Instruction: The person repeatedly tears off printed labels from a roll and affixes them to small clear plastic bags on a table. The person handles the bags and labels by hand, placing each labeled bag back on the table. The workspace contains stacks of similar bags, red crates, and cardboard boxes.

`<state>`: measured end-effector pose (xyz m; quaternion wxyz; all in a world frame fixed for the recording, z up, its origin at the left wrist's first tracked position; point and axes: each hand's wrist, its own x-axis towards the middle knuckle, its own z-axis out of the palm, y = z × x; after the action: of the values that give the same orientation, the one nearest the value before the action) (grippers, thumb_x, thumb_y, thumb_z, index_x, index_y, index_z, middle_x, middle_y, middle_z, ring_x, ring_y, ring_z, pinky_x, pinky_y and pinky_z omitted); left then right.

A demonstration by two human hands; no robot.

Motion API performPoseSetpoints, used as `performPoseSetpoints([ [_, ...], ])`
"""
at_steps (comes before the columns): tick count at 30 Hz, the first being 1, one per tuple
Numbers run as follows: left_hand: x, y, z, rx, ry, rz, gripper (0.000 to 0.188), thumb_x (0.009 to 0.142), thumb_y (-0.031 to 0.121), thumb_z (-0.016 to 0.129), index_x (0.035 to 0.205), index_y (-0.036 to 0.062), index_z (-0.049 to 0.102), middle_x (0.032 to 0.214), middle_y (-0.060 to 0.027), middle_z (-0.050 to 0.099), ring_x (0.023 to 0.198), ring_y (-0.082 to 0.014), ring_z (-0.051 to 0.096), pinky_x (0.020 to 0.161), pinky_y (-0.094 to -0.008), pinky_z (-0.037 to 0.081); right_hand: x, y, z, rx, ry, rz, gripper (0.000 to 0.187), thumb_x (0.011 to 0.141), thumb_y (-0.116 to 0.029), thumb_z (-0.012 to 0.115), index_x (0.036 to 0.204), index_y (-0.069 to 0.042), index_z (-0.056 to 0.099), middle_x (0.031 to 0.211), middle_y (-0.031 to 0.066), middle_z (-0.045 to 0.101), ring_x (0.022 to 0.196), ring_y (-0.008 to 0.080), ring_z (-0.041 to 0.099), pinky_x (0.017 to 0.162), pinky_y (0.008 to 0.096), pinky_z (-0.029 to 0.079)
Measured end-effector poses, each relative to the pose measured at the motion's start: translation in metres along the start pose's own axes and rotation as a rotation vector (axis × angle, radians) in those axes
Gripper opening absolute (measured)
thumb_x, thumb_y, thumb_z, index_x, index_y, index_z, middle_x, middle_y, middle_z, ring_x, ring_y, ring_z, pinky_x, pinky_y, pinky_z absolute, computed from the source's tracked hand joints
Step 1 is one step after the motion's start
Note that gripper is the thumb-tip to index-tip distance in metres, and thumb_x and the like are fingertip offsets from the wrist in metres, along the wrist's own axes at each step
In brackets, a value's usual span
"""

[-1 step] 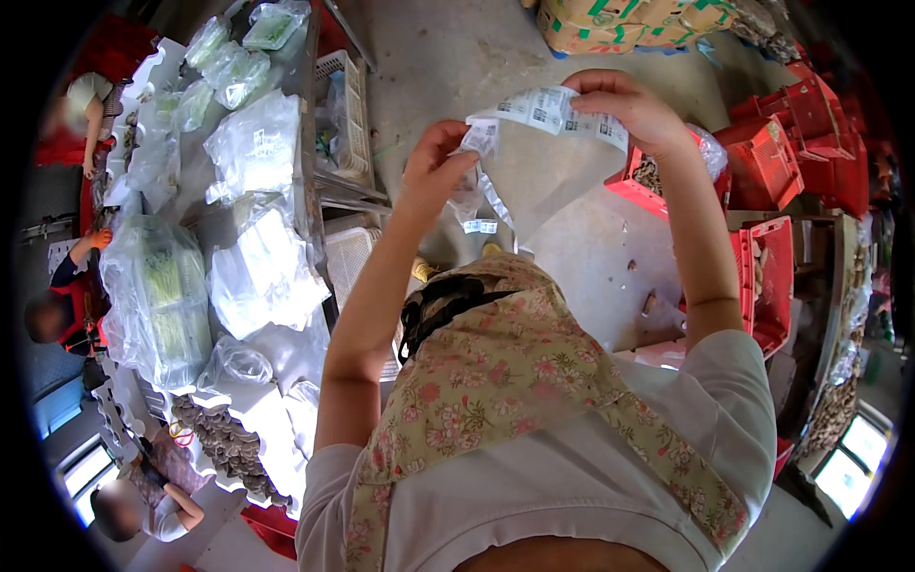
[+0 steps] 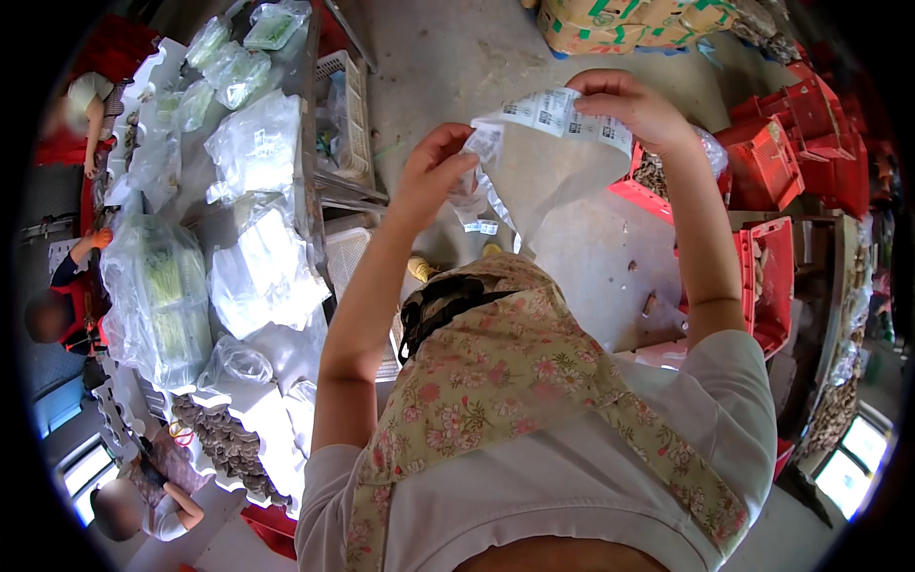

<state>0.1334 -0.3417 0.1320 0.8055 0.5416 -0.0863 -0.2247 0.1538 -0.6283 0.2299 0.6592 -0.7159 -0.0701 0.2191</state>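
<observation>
A long strip of white printed labels (image 2: 556,112) stretches in a curve between my hands, over the floor. My left hand (image 2: 440,173) pinches it between thumb and fingers. Below that hand the strip hangs down in a loose, twisted length, its lower part near my apron. My right hand (image 2: 629,107) is farther to the right and grips the strip's other side, thumb below and fingers above. A translucent sheet-like part trails under the strip on the right; I cannot tell whether it is its backing.
At the left stands a table (image 2: 310,124) with clear plastic bags (image 2: 253,143) and bagged green vegetables (image 2: 167,296). White crates (image 2: 355,119) sit beneath its edge. Red crates (image 2: 767,157) stack up at right. Cardboard boxes (image 2: 610,27) stand ahead. Several people work beyond the table.
The label strip has shifted slightly to the right and its curve is a little flatter. Both hands keep their hold with only tiny movement.
</observation>
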Motion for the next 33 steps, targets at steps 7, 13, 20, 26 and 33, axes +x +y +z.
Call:
performPoseSetpoints([
  [7,-0.002,0.037,0.014,0.262,-0.066,-0.459,0.029,0.094,0.026,0.059,0.107,0.0001,0.062,0.087,-0.0053,0.061,0.065,-0.0114,0.054,0.056,-0.0245,0.043,-0.008,-0.02,-0.018,-0.603,-0.155,-0.075,0.01,0.088,-0.005,0.061,0.097,0.001,0.063,0.09,-0.0006,0.062,0.082,0.0054,0.055,0.07,0.0212,0.046],
  [13,-0.004,0.017,0.02,0.251,0.103,-0.363,0.029,0.088,0.024,0.068,0.102,-0.0003,0.06,0.089,-0.0063,0.063,0.075,-0.0116,0.058,0.066,-0.0232,0.046,-0.028,-0.02,0.012,-0.35,-0.387,0.098,0.03,0.09,-0.019,0.065,0.115,-0.005,0.058,0.1,0.0078,0.062,0.085,0.0113,0.06,0.079,0.0263,0.048],
  [20,-0.013,0.021,0.03,0.067,0.243,-0.195,0.027,0.086,0.017,0.07,0.103,0.0004,0.058,0.089,-0.0078,0.064,0.077,-0.0123,0.06,0.068,-0.0254,0.048,-0.031,0.03,0.066,-0.491,-0.072,-0.289,0.039,0.081,-0.023,0.074,0.111,-0.007,0.055,0.11,0.0067,0.06,0.108,0.0195,0.059,0.091,0.0345,0.046],
  [26,-0.016,0.028,0.043,0.049,0.259,-0.196,0.02,0.087,0.012,0.067,0.101,-0.0002,0.059,0.088,-0.0071,0.064,0.078,-0.012,0.06,0.069,-0.0247,0.048,-0.03,0.042,0.101,-0.504,0.289,-0.301,0.015,0.076,-0.008,0.075,0.086,-0.004,0.065,0.104,0.009,0.062,0.097,0.0249,0.061,0.084,0.0347,0.047],
  [33,-0.016,0.021,0.035,0.09,0.172,-0.167,0.018,0.087,0.007,0.066,0.101,-0.0016,0.06,0.094,-0.0062,0.065,0.084,-0.0128,0.062,0.075,-0.0256,0.049,-0.036,0.048,0.115,-0.812,0.451,-0.628,0.012,0.074,-0.004,0.072,0.084,-0.008,0.067,0.106,0.0073,0.062,0.092,0.0275,0.062,0.076,0.0377,0.05],
])
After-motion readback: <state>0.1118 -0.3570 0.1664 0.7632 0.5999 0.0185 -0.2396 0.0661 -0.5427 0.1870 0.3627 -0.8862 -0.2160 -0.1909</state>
